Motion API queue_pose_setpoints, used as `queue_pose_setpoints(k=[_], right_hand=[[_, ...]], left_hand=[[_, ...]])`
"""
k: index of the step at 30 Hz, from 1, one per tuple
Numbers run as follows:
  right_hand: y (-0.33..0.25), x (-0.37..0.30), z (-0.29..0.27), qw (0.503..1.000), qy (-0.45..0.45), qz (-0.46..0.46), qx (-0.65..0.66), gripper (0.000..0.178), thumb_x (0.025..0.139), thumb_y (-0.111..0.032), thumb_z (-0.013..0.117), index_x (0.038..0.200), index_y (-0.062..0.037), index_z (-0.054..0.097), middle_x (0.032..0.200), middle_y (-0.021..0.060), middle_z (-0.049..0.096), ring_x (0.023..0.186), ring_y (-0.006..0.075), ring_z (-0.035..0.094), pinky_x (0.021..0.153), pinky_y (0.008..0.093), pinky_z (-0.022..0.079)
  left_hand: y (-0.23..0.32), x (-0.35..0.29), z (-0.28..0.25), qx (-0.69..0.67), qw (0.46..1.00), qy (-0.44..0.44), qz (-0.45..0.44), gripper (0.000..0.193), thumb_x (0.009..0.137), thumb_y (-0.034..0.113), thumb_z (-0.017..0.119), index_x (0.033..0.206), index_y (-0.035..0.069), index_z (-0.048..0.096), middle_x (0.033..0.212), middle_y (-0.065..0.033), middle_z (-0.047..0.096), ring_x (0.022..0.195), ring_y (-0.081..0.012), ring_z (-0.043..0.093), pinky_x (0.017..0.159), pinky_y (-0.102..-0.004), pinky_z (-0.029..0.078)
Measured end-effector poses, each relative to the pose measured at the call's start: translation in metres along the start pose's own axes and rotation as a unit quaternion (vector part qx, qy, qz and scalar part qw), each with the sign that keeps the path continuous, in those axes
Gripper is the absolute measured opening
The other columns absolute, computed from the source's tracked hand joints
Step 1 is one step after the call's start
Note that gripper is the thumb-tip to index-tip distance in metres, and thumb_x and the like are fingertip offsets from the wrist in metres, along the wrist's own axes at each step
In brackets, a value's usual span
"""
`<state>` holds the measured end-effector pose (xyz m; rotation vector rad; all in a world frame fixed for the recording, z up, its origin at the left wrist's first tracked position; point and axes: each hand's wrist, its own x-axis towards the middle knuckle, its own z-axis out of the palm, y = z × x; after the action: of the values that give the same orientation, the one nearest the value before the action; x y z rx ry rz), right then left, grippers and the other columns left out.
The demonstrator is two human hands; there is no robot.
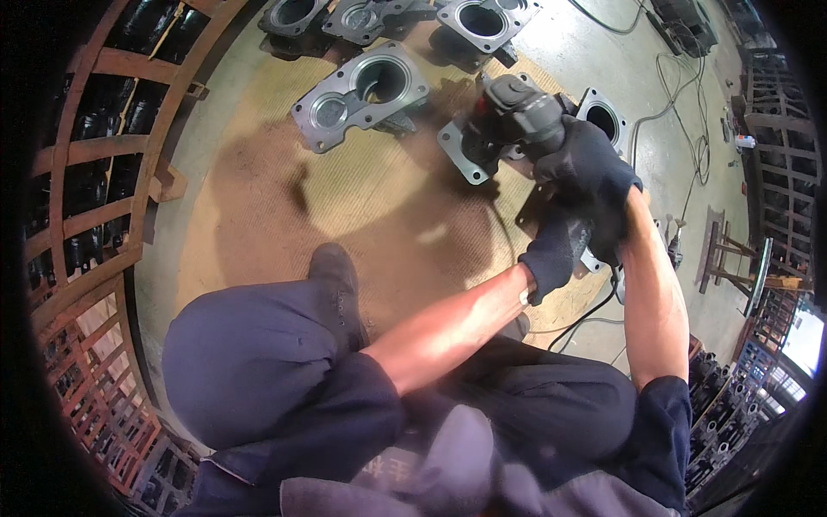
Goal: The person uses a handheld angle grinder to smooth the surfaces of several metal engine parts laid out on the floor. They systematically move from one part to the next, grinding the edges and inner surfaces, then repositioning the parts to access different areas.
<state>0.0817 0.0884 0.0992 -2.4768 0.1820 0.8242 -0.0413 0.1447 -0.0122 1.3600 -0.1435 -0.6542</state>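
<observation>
Both my hands wear dark gloves and are closed around a dark angle grinder (524,108). My right hand (599,168) wraps its body just behind the head. My left hand (556,250) grips lower down, nearer the black cord (610,297). The grinder's head is over a grey metal casting (472,164) with a flat, drilled flange; its disc is hidden, so I cannot tell whether it touches. To the left, another casting (392,82) with a large round bore and a smaller round recess lies on the ribbed tan mat.
Several more castings stand at the far edge of the tan mat (370,198), among them a bored one (482,21). One casting (603,116) sits just right of the grinder. Wooden crates (103,146) line the left side. Cables (689,103) trail over the floor at right, near a small stand (732,258).
</observation>
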Motion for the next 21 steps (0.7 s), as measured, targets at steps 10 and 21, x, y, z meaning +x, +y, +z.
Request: queue_pose_setpoints(k=[10,21], right_hand=[[0.005,-0.043,0.036,0.998,-0.014,-0.023,-0.055,0.055,0.078,-0.025,0.083,0.124,0.0005,0.067,0.109,0.0259,0.075,0.107,0.0431,0.072,0.092,0.0455,0.056],[0.03,-0.069,0.035,0.996,0.029,0.048,0.073,0.062,0.067,-0.018,0.076,0.124,0.0045,0.066,0.1,0.0156,0.076,0.089,0.0245,0.071,0.089,0.0366,0.056]], left_hand=[[-0.021,-0.046,0.041,-0.33,0.943,0.039,-0.028,0.039,0.105,0.011,0.06,0.142,0.0,0.051,0.134,-0.0099,0.062,0.128,-0.0184,0.058,0.107,-0.0326,0.049],[-0.035,-0.047,0.059,-0.421,0.904,-0.008,-0.075,0.037,0.101,0.005,0.064,0.137,0.0,0.057,0.13,-0.0076,0.065,0.117,-0.0138,0.063,0.101,-0.0331,0.053]])
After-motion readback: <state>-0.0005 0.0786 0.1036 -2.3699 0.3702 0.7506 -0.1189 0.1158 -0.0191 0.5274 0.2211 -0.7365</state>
